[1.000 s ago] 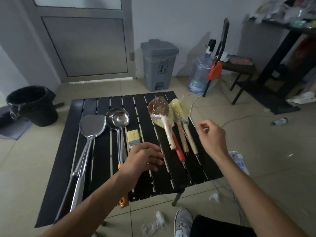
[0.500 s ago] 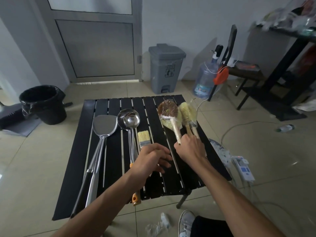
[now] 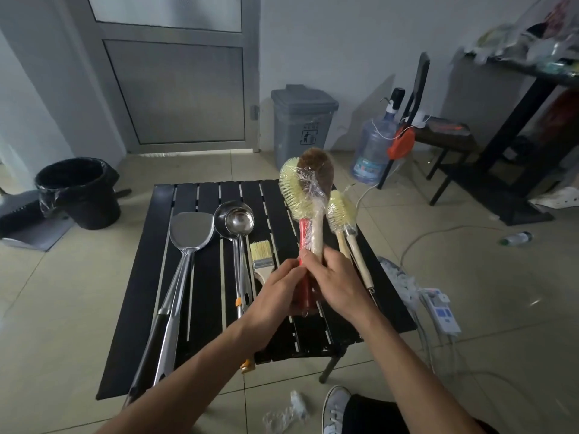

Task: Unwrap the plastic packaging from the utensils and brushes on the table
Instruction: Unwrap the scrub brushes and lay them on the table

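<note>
Black slatted table [image 3: 200, 308], spatula [image 3: 191, 227], two ladles [image 3: 238, 220], paintbrush [image 3: 261, 252], wrapped bottle brushes [image 3: 341, 211]

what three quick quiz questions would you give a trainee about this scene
1. True or false: the wrapped brush bundle lies flat on the table.
2. The bundle is gripped by: A) one hand B) both hands C) neither hand.
3. Which metal utensil lies farthest left on the table?

Key
1. False: it is held up above the table.
2. B: the left hand and the right hand both grip its handles.
3. The spatula.
</note>
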Tool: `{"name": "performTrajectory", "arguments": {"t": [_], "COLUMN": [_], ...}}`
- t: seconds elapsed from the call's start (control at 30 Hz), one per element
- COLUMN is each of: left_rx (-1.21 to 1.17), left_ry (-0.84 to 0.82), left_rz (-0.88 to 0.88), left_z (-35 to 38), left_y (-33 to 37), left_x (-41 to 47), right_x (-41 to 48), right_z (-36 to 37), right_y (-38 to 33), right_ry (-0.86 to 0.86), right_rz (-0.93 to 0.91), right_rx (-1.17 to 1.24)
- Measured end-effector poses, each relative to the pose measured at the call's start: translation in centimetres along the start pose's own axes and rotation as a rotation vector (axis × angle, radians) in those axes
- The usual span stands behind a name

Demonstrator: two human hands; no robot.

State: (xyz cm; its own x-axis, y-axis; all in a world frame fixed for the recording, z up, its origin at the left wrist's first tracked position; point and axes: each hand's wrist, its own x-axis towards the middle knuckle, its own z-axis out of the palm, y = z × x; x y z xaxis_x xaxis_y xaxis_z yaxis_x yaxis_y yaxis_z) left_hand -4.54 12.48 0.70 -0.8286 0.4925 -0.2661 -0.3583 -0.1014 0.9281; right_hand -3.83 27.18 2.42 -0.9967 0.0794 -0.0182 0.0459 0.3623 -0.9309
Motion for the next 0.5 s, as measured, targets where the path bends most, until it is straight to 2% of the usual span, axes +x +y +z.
{"name": "performTrajectory", "arguments": {"t": [0.1, 0.23, 0.4, 0.5], "left_rx": [-0.058, -0.033, 0.018, 0.022], "left_ry": [-0.03, -0.059, -0.044, -0.063], "left_rz": [0.04, 0.116, 0.156, 0.156], "left_z": [0.5, 0.7, 0.1, -0.3], "left_y": [-0.4, -0.3, -0.2, -0.2], "left_x": [-0.2, -0.2, -0.1, 0.0], "right_x": [-0.9, -1.2, -0.8, -0.8], "right_z": [-0.2, -0.4, -1.0, -0.9], "right_y": [0.0, 0.1, 0.3, 0.3], "right_ry": [-0.003, -0.001, -0.078, -0.029], "right_rz": [0.007, -0.065, -0.03, -0.053], "right_rx": [0.087, -0.118, -0.178, -0.251]}}
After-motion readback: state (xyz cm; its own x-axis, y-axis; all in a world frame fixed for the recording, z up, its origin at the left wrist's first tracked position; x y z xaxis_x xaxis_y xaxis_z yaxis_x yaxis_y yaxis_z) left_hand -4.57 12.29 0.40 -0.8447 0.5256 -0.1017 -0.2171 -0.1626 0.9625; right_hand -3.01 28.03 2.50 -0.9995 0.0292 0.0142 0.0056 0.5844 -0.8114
